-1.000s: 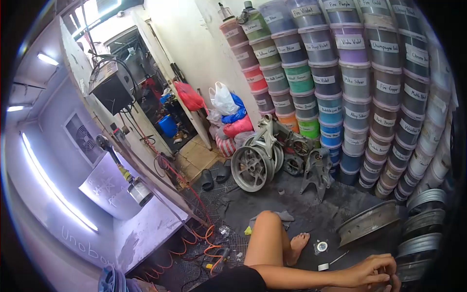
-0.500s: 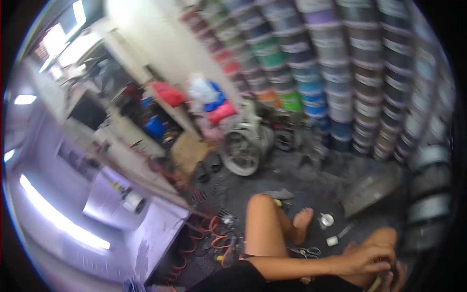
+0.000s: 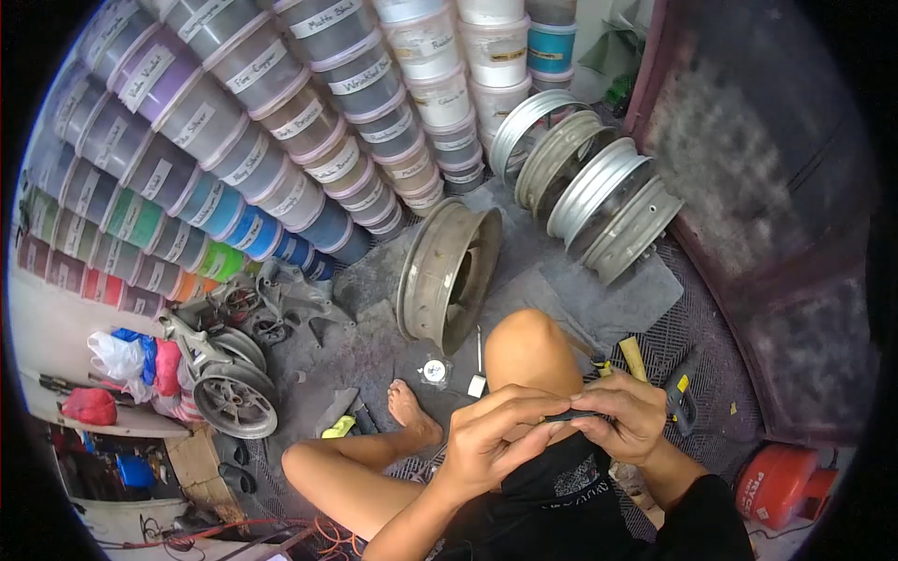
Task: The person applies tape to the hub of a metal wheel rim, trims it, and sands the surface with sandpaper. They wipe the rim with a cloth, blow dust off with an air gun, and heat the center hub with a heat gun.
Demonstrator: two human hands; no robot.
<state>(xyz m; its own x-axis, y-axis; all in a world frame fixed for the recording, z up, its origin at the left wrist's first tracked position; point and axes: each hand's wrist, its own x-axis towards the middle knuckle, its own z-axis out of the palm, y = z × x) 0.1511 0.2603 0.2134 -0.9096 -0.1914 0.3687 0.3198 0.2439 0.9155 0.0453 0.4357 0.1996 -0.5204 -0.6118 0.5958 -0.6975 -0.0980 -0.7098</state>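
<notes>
Both hands are raised in front of the seated body, above the bent knee. Between them is a small, thin, dark strip-like piece (image 3: 572, 416), too small to identify. My left hand (image 3: 491, 435) pinches its left end between thumb and fingers. At the other end, my right hand (image 3: 627, 411) grips it with curled fingers. Below on the mat, a small round white item (image 3: 434, 371) lies near a thin stick with a white block (image 3: 477, 384). A yellow piece (image 3: 632, 357) and a black-and-yellow tool (image 3: 681, 397) lie beyond my right hand.
Stacked labelled tubs (image 3: 299, 122) line the wall. A large bare wheel rim (image 3: 426, 280) stands ahead, with several silver rims (image 3: 599, 196) behind to the right. A spoked wheel (image 3: 236, 402) and metal frame parts (image 3: 290, 304) sit left. A red tank (image 3: 776, 486) stands at lower right.
My view has swung right and downward. Both hands, formerly at the lower right edge, now appear nearer the centre, together around the dark piece.
</notes>
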